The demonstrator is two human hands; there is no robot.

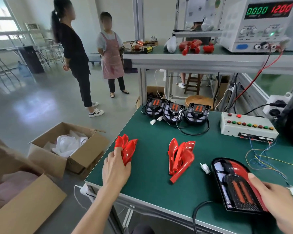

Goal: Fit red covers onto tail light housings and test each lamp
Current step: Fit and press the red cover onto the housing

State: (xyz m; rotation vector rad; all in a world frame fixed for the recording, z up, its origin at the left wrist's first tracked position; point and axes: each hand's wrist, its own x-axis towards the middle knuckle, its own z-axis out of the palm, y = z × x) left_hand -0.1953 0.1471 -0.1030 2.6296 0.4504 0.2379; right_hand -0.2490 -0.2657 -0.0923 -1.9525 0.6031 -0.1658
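Left hand (116, 168) out at the near-left edge of the green surface (152, 166), fingers pinching a nested bunch of red covers (126, 149), tips fanned up and away toward the far side. Right hand (276, 198) at the near-right corner, gripping the tail light housing (233, 184) along its right edge, thumb up on the red cover (240, 168) already seated on that side; housing flat-ish, long axis running near to far, rounded end away, flat end toward the body. Second loose pile of red covers (180, 157) lying between the two hands, free, long axis also near to far, roughly midway but a bit closer to the right-hand housing. Key relation: held covers well left of the housing, so a rightward carry across the middle pile needed. Three bare housings (175, 110) in a row at the far edge, switch box (247, 126) far right, both beyond reach of the current pose. Probably picking the next cover
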